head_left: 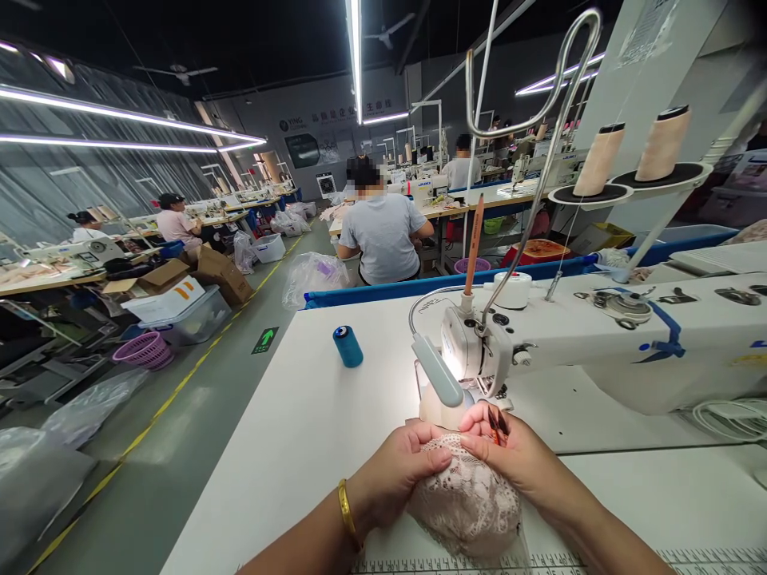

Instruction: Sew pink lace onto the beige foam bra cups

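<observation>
Pinching pale lace (470, 511), left hand (395, 467), right hand (516, 451), near sewing machine (557, 319)

Low in front of the seated person, a lace piece (467, 507) lies between the left fingers (436, 459) and right fingers (480, 449), above the counter (257, 415). A measuring strip (707, 559) runs along the near edge. Just beyond the lace is the head of a sewing machine (677, 327), its body reaching right; a pencil (474, 247) stands upright on top, and a lamp (437, 371) hangs at its left. Two thread cones (599, 160) sit on stands behind. Farther left on the counter stands a spool (348, 348). Past the far edge, a co-worker (383, 231) sits facing away. Leftward, across an aisle, a basket (144, 351) rests on the floor beside boxes (164, 302).
</observation>
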Tool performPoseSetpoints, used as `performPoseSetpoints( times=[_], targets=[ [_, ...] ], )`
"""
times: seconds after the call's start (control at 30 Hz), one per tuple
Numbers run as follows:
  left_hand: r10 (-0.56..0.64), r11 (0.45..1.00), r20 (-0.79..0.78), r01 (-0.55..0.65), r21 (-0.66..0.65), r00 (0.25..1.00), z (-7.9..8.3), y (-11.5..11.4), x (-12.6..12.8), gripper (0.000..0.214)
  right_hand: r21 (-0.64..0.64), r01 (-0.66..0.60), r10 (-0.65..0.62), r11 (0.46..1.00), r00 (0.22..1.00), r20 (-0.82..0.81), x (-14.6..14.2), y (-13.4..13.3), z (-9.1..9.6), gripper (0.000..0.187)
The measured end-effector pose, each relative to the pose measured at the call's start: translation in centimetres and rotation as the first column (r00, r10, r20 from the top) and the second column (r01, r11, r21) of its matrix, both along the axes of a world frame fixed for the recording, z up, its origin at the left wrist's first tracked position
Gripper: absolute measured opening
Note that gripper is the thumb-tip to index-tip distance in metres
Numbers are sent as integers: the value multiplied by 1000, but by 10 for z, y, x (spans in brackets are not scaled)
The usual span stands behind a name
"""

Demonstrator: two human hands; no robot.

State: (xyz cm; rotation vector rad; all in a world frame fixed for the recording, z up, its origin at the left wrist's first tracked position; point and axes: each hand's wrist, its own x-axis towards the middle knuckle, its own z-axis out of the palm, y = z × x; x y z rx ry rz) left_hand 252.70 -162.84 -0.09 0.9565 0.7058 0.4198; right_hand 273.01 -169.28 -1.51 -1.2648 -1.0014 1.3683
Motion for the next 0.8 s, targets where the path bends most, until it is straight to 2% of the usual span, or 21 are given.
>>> performPoseSetpoints(
  times=[0.27, 0.47, 0.6, 0.73, 0.8],
  targets=[
    [-66, 996, 29, 64, 66, 997, 5, -2, 0, 50, -12, 20, -20, 1000, 1000, 8, 1, -3, 2, 43],
    [-86, 996, 38, 85, 36, 996, 6, -2, 0, 46, -5, 24, -24, 1000, 1000, 12, 1, -4, 0, 42],
    [-98, 994, -4, 98, 53, 995, 8, -8, -2, 45, 34, 26, -30, 999, 992, 120, 2, -15, 8, 39],
    [-250, 968, -39, 251, 17, 967, 14, -21, -5, 49, 21, -95, 88, 995, 969, 230, 12, -36, 24, 34],
    [-316, 948, -63, 317, 19, 947, 16, -23, -3, 51, 2, -139, 133, 990, 955, 267, 19, -37, 27, 30]
  ],
)
